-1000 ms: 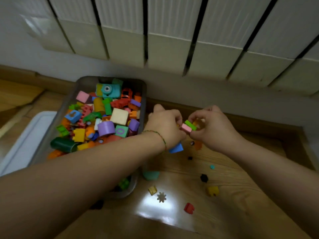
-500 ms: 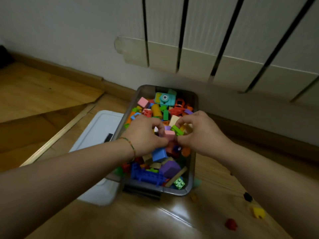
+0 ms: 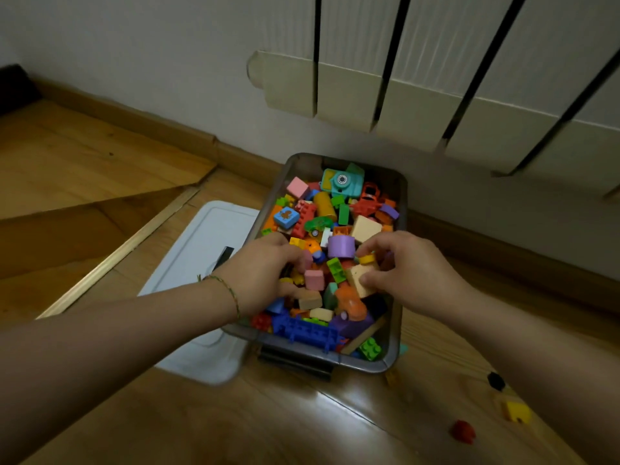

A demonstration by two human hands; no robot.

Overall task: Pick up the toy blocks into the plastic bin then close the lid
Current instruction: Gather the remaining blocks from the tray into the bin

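Observation:
A grey see-through plastic bin [image 3: 401,317] stands on the wooden floor by the wall, heaped with colourful toy blocks. My left hand [image 3: 265,276] and my right hand [image 3: 411,273] hover over the near half of the heap, fingers spread. A pink block [image 3: 314,279] and a green block [image 3: 336,270] lie loose on the pile between them. My right thumb rests against a beige block [image 3: 359,275]. The white lid [image 3: 208,243] lies flat on the floor left of the bin, partly under it. Loose on the floor at right are a yellow block [image 3: 518,412], a red piece [image 3: 463,431] and a black piece [image 3: 496,380].
A white radiator [image 3: 436,78] hangs on the wall behind the bin, above a wooden baseboard [image 3: 167,132]. A raised wooden floor strip [image 3: 127,243] runs diagonally at left. A small yellow piece [image 3: 392,375] and a teal piece [image 3: 403,349] sit at the bin's near right corner.
Both hands carried a handful of blocks from the floor at right to over the bin. The pink and green blocks have left my fingers and lie on the heap.

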